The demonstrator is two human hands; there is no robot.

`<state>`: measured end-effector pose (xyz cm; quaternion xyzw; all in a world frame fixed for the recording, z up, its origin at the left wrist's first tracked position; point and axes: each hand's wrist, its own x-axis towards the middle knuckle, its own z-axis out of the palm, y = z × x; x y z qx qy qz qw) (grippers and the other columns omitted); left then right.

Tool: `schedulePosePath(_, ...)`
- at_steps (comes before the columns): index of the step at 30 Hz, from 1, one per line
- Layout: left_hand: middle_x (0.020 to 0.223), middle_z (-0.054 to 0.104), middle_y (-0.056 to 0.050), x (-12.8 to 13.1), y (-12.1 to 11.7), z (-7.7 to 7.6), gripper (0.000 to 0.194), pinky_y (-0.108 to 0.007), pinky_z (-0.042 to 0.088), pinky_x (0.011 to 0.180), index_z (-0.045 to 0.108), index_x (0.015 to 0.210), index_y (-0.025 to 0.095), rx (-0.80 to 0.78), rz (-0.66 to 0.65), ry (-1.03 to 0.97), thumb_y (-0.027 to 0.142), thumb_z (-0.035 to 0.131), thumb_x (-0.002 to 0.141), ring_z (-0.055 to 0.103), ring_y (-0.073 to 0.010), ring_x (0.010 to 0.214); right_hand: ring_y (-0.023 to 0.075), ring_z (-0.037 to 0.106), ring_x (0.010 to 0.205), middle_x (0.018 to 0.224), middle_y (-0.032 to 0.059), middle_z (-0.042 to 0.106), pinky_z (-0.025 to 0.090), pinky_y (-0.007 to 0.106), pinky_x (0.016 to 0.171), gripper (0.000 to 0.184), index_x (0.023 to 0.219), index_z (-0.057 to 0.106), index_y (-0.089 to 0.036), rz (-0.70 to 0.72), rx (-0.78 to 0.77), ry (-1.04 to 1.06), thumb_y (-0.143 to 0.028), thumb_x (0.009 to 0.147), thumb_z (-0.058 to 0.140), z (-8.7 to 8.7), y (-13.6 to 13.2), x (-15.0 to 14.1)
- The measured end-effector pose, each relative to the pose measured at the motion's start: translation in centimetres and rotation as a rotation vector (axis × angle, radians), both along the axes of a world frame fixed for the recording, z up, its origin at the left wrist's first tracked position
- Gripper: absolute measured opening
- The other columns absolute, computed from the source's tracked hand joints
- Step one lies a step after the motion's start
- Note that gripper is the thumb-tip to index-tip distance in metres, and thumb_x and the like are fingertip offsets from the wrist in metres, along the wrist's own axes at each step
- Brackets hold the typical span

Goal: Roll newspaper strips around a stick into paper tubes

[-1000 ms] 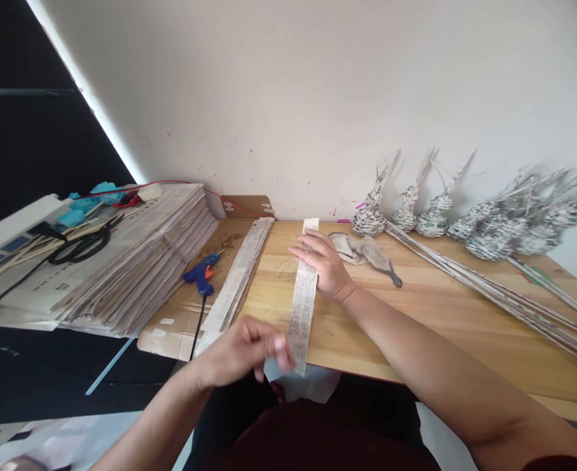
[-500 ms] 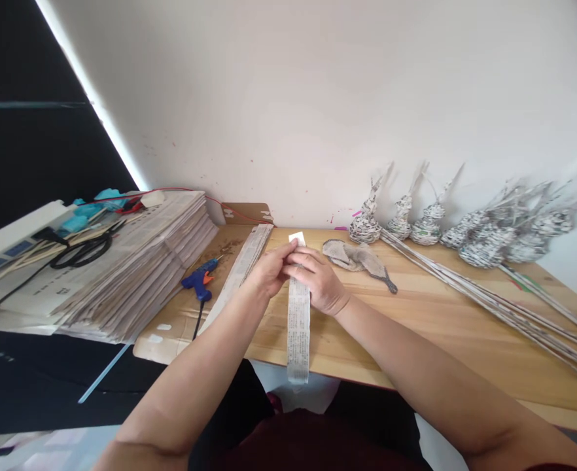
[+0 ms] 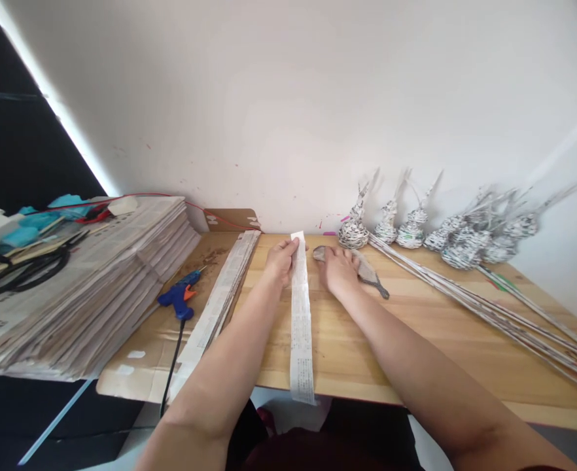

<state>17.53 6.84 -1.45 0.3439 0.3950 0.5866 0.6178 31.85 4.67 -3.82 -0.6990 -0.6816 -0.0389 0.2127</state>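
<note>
A long newspaper strip (image 3: 300, 314) runs down across the wooden table, its lower end hanging past the front edge. My left hand (image 3: 282, 260) is closed on the strip near its top, with the thumb pressed on the paper. To the right, my right hand (image 3: 338, 267) is on a crumpled grey cloth (image 3: 367, 269) with a dark edge and a small loop. Its fingers are bent over the cloth, and their tips are partly hidden. Left of my left hand lies a stack of cut newspaper strips (image 3: 220, 288).
A blue glue gun (image 3: 178, 296) with a cord lies on cardboard (image 3: 124, 356). Stacked folded newspapers (image 3: 141, 261) stand far left, with cables and blue scraps on top. Several woven paper gourd shapes (image 3: 411, 232) line the wall. Long paper rods (image 3: 445, 288) cross the right side.
My right hand has left the strip and moved right onto the grey cloth. My left hand still holds the strip. The view has shifted slightly.
</note>
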Motion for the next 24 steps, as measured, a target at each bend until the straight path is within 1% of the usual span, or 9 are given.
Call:
schedulePosePath(1,0.061,0.067,-0.003,-0.2,-0.1,-0.3,0.028,-0.019,0.04,0.05,0.062,0.071,0.014,0.02,-0.024,0.031,0.036,0.078,0.065,0.054,-0.009,0.05,0.0332,0.049,0.107,0.113,0.0177,0.062,0.035,0.042,0.083,0.028,0.107,0.065,-0.016,0.003,-0.013,-0.014,-0.027,0.088,0.048,0.0,0.3,0.3)
schedulePosePath(3,0.063,0.068,-0.003,-0.5,-0.4,-0.7,0.033,-0.02,0.04,0.05,0.065,0.074,0.013,0.061,-0.067,0.093,0.041,0.08,0.062,0.054,-0.0098,0.051,0.0295,0.055,0.098,0.101,0.0154,0.066,0.036,0.038,0.076,0.027,0.096,0.067,-0.017,0.001,-0.028,-0.001,-0.029,0.091,0.043,0.1,0.9,0.8)
schedulePosePath(7,0.065,0.068,-0.002,-0.5,-1.0,-0.5,0.034,-0.019,0.041,0.05,0.068,0.079,0.013,0.116,-0.096,0.15,0.04,0.08,0.062,0.054,-0.0087,0.052,0.0241,0.06,0.08,0.087,0.0106,0.07,0.033,0.032,0.065,0.038,0.091,0.067,-0.02,-0.044,-0.056,0.115,-0.039,0.095,0.034,0.4,1.5,1.3)
schedulePosePath(11,0.058,0.06,0.002,0.1,-1.2,-0.5,0.029,-0.017,0.03,0.037,0.07,0.082,0.013,0.105,-0.128,0.182,0.036,0.077,0.066,0.043,-0.0048,0.042,0.022,0.061,0.075,0.078,0.008,0.069,0.03,0.029,0.06,0.052,0.08,0.066,-0.021,-0.061,-0.032,0.21,-0.051,0.096,0.027,0.4,1.6,1.2)
schedulePosePath(13,0.058,0.059,0.002,0.4,-1.2,-0.7,0.029,-0.016,0.028,0.034,0.07,0.085,0.013,0.097,-0.148,0.184,0.036,0.076,0.068,0.043,-0.0053,0.041,0.0216,0.06,0.074,0.075,0.0075,0.068,0.031,0.029,0.06,0.058,0.075,0.066,-0.02,-0.048,-0.012,0.25,-0.056,0.095,0.024,0.3,1.6,1.3)
schedulePosePath(15,0.062,0.061,0.0,0.5,-1.1,-1.0,0.03,-0.016,0.033,0.035,0.069,0.087,0.013,0.094,-0.169,0.167,0.037,0.075,0.07,0.048,-0.0068,0.044,0.0217,0.06,0.074,0.075,0.0075,0.068,0.032,0.028,0.061,0.058,0.077,0.065,-0.02,-0.048,0.006,0.276,-0.056,0.096,0.023,0.1,1.5,1.3)
schedulePosePath(18,0.067,0.062,-0.002,0.6,-1.0,-1.2,0.03,-0.018,0.043,0.04,0.069,0.088,0.013,0.081,-0.212,0.115,0.036,0.075,0.071,0.054,-0.0088,0.051,0.0236,0.061,0.08,0.084,0.0096,0.069,0.036,0.03,0.066,0.051,0.088,0.065,-0.019,-0.073,0.024,0.272,-0.048,0.097,0.024,-0.1,1.6,1.4)
schedulePosePath(21,0.066,0.06,-0.001,0.8,-1.1,-1.2,0.029,-0.023,0.052,0.047,0.067,0.088,0.013,0.052,-0.247,0.068,0.035,0.075,0.071,0.054,-0.0088,0.053,0.0267,0.062,0.086,0.093,0.0124,0.069,0.038,0.033,0.072,0.042,0.099,0.062,-0.018,-0.101,0.001,0.273,-0.042,0.097,0.028,-0.2,1.7,1.5)
schedulePosePath(24,0.065,0.058,0.001,1.1,-1.2,-1.2,0.026,-0.026,0.056,0.051,0.066,0.085,0.013,0.049,-0.261,0.038,0.033,0.075,0.072,0.053,-0.0082,0.054,0.0276,0.062,0.091,0.099,0.0126,0.068,0.041,0.035,0.076,0.037,0.109,0.059,-0.018,-0.107,0.003,0.341,-0.037,0.095,0.031,-0.4,1.9,1.6)
